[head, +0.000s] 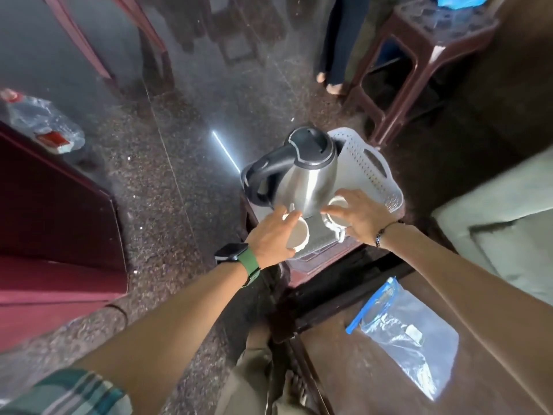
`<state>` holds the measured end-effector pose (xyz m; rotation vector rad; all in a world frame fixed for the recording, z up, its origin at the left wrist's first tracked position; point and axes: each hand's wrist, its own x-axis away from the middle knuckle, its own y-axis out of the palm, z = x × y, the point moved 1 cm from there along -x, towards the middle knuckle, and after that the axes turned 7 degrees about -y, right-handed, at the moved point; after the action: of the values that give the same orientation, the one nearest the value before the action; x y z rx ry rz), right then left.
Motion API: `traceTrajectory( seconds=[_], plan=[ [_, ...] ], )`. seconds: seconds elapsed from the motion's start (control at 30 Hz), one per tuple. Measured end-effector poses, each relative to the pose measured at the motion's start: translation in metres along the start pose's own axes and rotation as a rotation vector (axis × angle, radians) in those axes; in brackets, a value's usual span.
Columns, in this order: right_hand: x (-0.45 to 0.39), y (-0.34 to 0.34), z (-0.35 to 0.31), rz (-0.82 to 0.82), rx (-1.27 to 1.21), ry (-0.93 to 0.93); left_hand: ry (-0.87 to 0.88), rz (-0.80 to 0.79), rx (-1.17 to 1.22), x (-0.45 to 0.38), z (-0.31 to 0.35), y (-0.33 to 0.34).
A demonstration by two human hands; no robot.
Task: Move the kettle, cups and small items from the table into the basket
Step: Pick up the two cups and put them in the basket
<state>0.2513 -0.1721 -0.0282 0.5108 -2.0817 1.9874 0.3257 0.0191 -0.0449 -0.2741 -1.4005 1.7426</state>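
Note:
A steel kettle (308, 178) with a black lid and handle stands inside a white perforated basket (371, 172) on a low stool. My left hand (272, 235), with a green-strapped watch on the wrist, grips a white cup (299, 233) at the basket's near left. My right hand (365, 215) holds a second white cup (336, 218) at the near right, just in front of the kettle. Both cups sit low inside the basket. A clear zip bag (407, 333) with a blue seal lies on the brown table (353, 369) close to me.
A dark red plastic stool (419, 55) stands beyond the basket, and another person's legs (335, 55) are beside it. A crushed plastic bottle (42, 124) lies on a dark red surface (45, 205) at left. A pale cushion (502, 223) is at right.

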Motion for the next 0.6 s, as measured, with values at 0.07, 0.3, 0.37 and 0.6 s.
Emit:
traceTrajectory(
  seconds=[0.07,0.3,0.37,0.6],
  plan=[
    [-0.007,0.008,0.002,-0.010,0.030,-0.036,-0.028,-0.009,0.008,-0.005,-0.004,0.013],
    [-0.029,0.028,0.007,-0.062,0.020,-0.016,-0.084,-0.043,0.017,-0.021,-0.008,0.036],
    [-0.033,0.033,0.006,-0.074,0.018,-0.005,-0.079,-0.056,0.002,-0.025,-0.009,0.039],
    [-0.047,0.048,0.000,-0.124,0.011,0.017,-0.069,-0.066,-0.050,-0.032,-0.014,0.047]
  ],
)
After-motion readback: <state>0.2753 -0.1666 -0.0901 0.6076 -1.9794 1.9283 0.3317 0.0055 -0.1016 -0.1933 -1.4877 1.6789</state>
